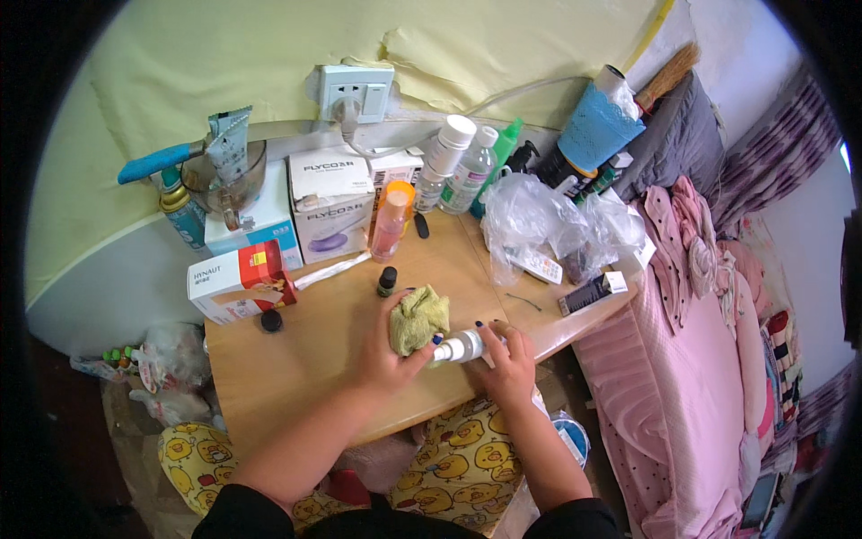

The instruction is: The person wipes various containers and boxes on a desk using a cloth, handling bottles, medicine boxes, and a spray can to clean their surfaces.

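My left hand [385,356] grips a crumpled olive-green cloth [419,318] above the wooden table. A clear bottle with a white pump or spray top [463,346] lies tilted in my right hand [510,367], its top pointing left. The nozzle end meets the cloth near my left thumb; whether they press together I cannot tell. Just beyond the cloth a small dark bottle with a black cap [386,281] stands upright. Behind it is a bottle of pink liquid [389,229]. A round black cap [271,321] rests at the left.
Several boxes, such as a white-and-red carton [232,279] and a lint remover box [331,229], line the wall side of the table [323,364]. Plastic bags [532,215], a white remote [539,267] and a dark carton [592,294] lie right. A pink-covered bed [653,377] adjoins.
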Tool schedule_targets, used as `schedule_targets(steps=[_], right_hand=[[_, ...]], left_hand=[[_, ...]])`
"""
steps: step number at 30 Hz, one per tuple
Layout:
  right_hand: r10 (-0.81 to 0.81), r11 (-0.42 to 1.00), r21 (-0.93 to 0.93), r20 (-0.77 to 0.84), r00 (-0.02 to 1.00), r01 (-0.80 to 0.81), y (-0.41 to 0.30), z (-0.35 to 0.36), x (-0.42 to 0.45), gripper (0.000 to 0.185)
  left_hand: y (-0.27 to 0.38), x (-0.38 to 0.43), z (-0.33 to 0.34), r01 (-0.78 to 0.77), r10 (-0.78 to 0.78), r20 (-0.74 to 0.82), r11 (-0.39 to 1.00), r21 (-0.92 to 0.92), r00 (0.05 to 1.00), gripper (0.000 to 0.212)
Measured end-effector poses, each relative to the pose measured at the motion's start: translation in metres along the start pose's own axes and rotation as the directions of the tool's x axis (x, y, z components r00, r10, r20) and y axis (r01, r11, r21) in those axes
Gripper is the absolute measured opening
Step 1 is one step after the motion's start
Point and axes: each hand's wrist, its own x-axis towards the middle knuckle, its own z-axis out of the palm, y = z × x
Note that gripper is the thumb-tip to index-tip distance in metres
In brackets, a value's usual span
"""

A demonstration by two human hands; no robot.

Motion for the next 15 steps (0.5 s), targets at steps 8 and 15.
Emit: schedule_targets(steps=[8,15], right_hand=[[0.086,0.991,0.110,-0.027,0.996,-0.082,-0.006,0.004,-0.001,0.054],[0.111,0.947,0.289,0.117,0.987,-0.141,-0.022,0.014,0.001,0.059]], left_hand=[[-0.014,-0.005,0.005,0.165,-0.171,0.025,0.885,-0.435,0.985,0.060],[-0.013,-0.006,0.013,0.370,-0.181,0.334,0.630,-0.682,0.925,0.066]])
